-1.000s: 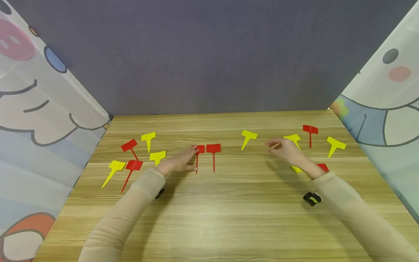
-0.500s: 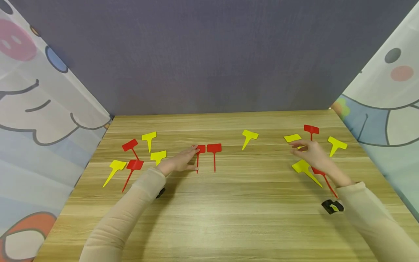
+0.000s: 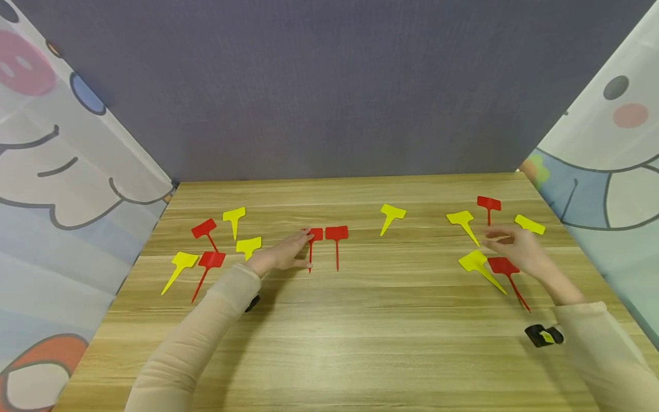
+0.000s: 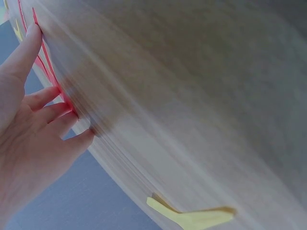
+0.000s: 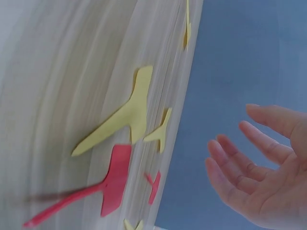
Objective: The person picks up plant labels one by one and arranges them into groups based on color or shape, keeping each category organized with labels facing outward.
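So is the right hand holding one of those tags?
No, in the right wrist view the right hand has its fingers spread with nothing between them.

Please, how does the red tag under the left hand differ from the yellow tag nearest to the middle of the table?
Colour aside, the red tag has a thin stem; the yellow tag has a wider one, tapering to a point. The left hand partly covers the red tag, while the yellow tag lies untouched. The red stem points nearly straight toward the person; the yellow stem slants leftward. Both are T-shaped.
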A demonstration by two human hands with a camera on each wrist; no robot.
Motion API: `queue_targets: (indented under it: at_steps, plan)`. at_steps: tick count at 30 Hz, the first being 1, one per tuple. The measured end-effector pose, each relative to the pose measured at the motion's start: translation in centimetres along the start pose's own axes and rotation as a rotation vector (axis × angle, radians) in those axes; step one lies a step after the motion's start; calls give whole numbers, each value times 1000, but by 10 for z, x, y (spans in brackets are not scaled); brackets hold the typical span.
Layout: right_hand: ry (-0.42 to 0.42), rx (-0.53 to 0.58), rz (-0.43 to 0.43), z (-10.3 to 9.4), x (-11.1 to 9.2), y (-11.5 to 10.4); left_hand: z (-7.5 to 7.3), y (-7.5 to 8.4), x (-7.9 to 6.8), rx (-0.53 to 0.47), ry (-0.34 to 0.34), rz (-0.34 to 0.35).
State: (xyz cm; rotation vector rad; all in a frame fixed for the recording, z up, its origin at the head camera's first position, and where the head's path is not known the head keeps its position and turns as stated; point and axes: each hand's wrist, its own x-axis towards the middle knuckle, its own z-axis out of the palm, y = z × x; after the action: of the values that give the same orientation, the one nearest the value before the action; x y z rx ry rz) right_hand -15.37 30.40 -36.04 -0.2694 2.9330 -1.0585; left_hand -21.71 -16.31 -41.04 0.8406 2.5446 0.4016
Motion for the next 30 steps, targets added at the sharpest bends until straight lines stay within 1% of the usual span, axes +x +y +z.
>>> queue_targets:
  at_steps: [6, 11, 22, 24, 28, 30]
  plan:
    - [10, -23, 71, -6, -7, 10, -1, 1, -1, 6, -6, 3]
    - [4, -38, 92, -7, -11, 17, 0, 0, 0, 10, -14, 0]
    - [-21, -67, 29, -5, -14, 36, 2, -2, 2, 12, -15, -8]
    - [-37, -69, 47, -4, -14, 40, 1, -1, 1, 6, -15, -8]
    - [-102, -56, 124, -4, -15, 43, 0, 0, 0, -3, -14, -13]
    - [-126, -45, 147, -4, -15, 44, 0, 0, 0, -7, -13, -13]
